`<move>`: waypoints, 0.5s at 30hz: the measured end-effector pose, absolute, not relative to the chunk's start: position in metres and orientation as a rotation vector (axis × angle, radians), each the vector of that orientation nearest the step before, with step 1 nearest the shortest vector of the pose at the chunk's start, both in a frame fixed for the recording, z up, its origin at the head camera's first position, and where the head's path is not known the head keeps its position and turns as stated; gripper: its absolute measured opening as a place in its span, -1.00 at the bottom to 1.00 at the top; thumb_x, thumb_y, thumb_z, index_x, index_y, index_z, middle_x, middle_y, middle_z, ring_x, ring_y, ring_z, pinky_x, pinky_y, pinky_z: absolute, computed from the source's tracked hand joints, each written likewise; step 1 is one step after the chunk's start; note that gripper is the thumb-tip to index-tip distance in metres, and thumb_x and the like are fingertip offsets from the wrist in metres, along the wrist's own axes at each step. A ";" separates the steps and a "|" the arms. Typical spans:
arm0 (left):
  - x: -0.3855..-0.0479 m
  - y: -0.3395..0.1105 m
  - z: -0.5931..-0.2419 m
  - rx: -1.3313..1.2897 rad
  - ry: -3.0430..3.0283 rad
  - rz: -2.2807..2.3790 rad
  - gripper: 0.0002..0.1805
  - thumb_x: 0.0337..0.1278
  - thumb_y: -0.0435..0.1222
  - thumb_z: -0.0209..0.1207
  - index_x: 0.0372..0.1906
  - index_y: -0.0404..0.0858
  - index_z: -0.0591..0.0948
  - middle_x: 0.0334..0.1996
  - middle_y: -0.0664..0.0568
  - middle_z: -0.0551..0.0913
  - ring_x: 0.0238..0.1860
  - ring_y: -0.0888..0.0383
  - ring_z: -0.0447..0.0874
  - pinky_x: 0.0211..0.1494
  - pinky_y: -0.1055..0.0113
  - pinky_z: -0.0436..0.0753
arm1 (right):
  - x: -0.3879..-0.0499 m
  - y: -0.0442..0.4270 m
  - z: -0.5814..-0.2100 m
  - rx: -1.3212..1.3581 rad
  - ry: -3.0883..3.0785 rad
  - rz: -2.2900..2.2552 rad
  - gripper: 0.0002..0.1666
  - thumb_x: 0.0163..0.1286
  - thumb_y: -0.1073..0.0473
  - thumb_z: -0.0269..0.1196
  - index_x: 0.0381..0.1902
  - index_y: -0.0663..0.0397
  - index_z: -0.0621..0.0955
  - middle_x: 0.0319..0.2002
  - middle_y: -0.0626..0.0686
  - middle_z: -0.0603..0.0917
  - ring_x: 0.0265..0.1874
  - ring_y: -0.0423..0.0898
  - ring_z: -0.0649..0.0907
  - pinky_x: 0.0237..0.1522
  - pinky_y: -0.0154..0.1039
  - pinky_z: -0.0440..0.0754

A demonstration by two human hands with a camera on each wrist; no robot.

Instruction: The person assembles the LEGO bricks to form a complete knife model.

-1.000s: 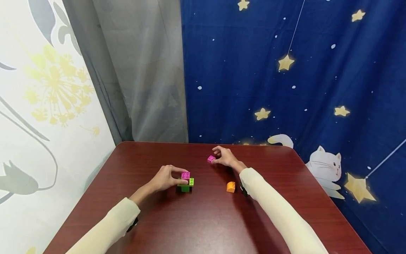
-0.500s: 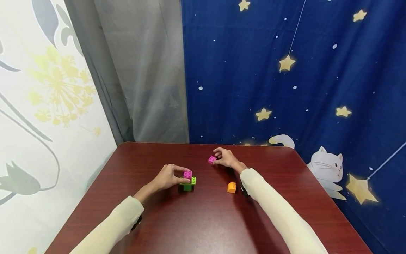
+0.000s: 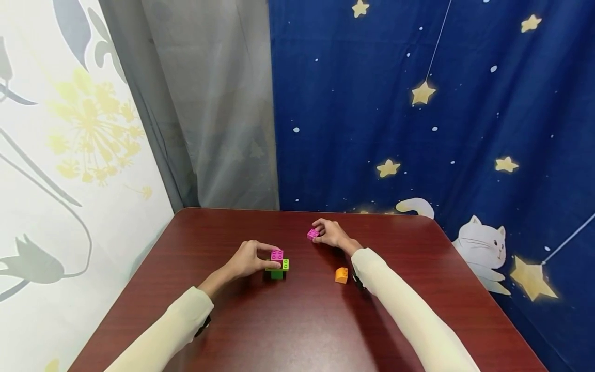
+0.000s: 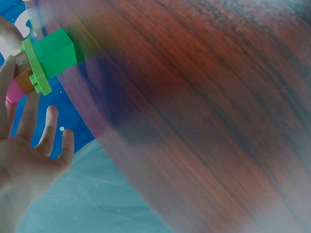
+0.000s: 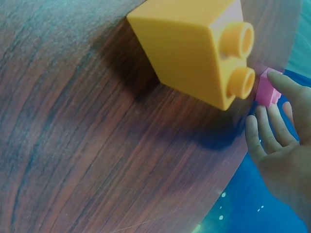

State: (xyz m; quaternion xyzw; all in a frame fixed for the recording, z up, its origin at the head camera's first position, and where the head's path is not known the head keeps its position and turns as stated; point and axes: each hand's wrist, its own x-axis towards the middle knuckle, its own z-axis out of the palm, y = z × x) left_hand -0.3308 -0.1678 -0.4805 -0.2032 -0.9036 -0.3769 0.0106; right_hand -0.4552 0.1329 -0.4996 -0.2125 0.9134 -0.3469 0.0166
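Observation:
My left hand [image 3: 246, 260] pinches a stack of toy building bricks between thumb and fingers. On top of the stack is a pink brick [image 3: 277, 254]; below it come a lime-green plate [image 4: 36, 66] and a green brick [image 4: 55, 52]. The left wrist view also shows a brownish section [image 4: 23, 73] between pink and lime, partly covered by fingers. Farther back, my right hand [image 3: 331, 233] has thumb and fingers around a small pink brick [image 3: 312, 234]. In the right wrist view the thumb lies on one side of this brick [image 5: 265, 91], with fingertips at another.
An orange brick [image 3: 341, 275] with a sloped or curved side lies on the dark red-brown table [image 3: 288, 320], close to my right forearm. The table's far edge runs along a grey curtain [image 3: 232, 129] and a blue star-patterned curtain [image 3: 334, 129].
The view has shifted slightly, so everything sits a little farther right. The right fingers have closed in on the small pink brick. The left hand keeps its hold on the stack.

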 end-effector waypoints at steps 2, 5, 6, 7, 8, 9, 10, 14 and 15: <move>-0.331 -0.168 -0.481 -0.635 -2.822 -1.180 -0.57 -0.05 -0.01 0.60 0.00 0.04 0.82 -0.27 0.24 0.78 -0.26 0.18 0.56 -0.23 0.33 0.57 | -0.455 0.133 -0.501 -0.667 2.843 -1.074 -0.40 0.20 0.35 0.54 0.19 0.33 0.61 -0.05 0.23 0.76 -0.07 0.10 0.75 0.08 -0.07 0.68; -0.331 -0.169 -0.481 -0.626 -2.827 -1.181 -0.56 -0.06 -0.01 0.60 0.00 0.03 0.82 -0.26 0.22 0.78 -0.23 0.12 0.59 -0.22 0.32 0.57 | -0.455 0.132 -0.503 -0.671 2.841 -1.077 -0.40 0.20 0.35 0.55 0.18 0.33 0.61 -0.05 0.23 0.76 -0.07 0.09 0.75 0.08 -0.08 0.68; -0.331 -0.169 -0.481 -0.620 -2.828 -1.183 -0.55 -0.06 0.00 0.60 0.00 0.03 0.82 -0.25 0.22 0.78 -0.21 0.11 0.59 -0.21 0.32 0.58 | -0.456 0.131 -0.503 -0.665 2.841 -1.080 -0.40 0.20 0.34 0.55 0.19 0.32 0.61 -0.04 0.23 0.76 -0.07 0.09 0.75 0.09 -0.08 0.68; -0.331 -0.169 -0.480 -0.613 -2.828 -1.183 -0.55 -0.07 0.00 0.60 0.00 0.04 0.82 -0.24 0.22 0.78 -0.20 0.10 0.60 -0.20 0.31 0.58 | -0.457 0.131 -0.503 -0.663 2.844 -1.079 -0.40 0.21 0.33 0.55 0.19 0.32 0.61 -0.04 0.23 0.76 -0.07 0.09 0.75 0.09 -0.08 0.68; -0.332 -0.169 -0.480 -0.604 -2.832 -1.183 -0.55 -0.07 0.01 0.61 0.00 0.05 0.82 -0.24 0.22 0.78 -0.19 0.10 0.60 -0.19 0.32 0.58 | -0.457 0.130 -0.503 -0.657 2.847 -1.077 -0.39 0.21 0.31 0.55 0.20 0.31 0.61 -0.04 0.22 0.76 -0.07 0.08 0.75 0.09 -0.07 0.67; -0.332 -0.169 -0.480 -0.602 -2.831 -1.185 -0.55 -0.08 0.01 0.61 0.00 0.05 0.82 -0.23 0.22 0.78 -0.18 0.10 0.60 -0.19 0.31 0.58 | -0.458 0.130 -0.504 -0.652 2.852 -1.072 -0.40 0.22 0.29 0.55 0.20 0.29 0.61 -0.04 0.21 0.76 -0.08 0.07 0.75 0.10 -0.08 0.67; -0.332 -0.169 -0.480 -0.605 -2.827 -1.185 -0.55 -0.07 0.01 0.61 0.00 0.03 0.83 -0.23 0.21 0.79 -0.18 0.10 0.60 -0.19 0.31 0.59 | -0.459 0.129 -0.504 -0.648 2.860 -1.063 -0.40 0.22 0.28 0.56 0.20 0.28 0.62 -0.04 0.20 0.76 -0.09 0.06 0.75 0.10 -0.08 0.67; -0.333 -0.168 -0.480 -0.632 -2.829 -1.186 -0.53 -0.06 0.01 0.60 0.01 0.01 0.82 -0.22 0.19 0.79 -0.19 0.07 0.61 -0.22 0.33 0.57 | -0.459 0.128 -0.506 -0.631 2.876 -1.024 -0.42 0.23 0.25 0.56 0.18 0.24 0.64 -0.05 0.15 0.76 -0.12 0.00 0.74 0.08 -0.12 0.67; -0.333 -0.167 -0.480 -0.640 -2.827 -1.188 -0.53 -0.06 0.01 0.60 0.01 0.00 0.82 -0.23 0.18 0.79 -0.19 0.05 0.61 -0.22 0.33 0.57 | -0.459 0.128 -0.506 -0.627 2.878 -1.015 -0.43 0.22 0.25 0.56 0.17 0.23 0.64 -0.05 0.14 0.76 -0.12 -0.01 0.74 0.07 -0.13 0.67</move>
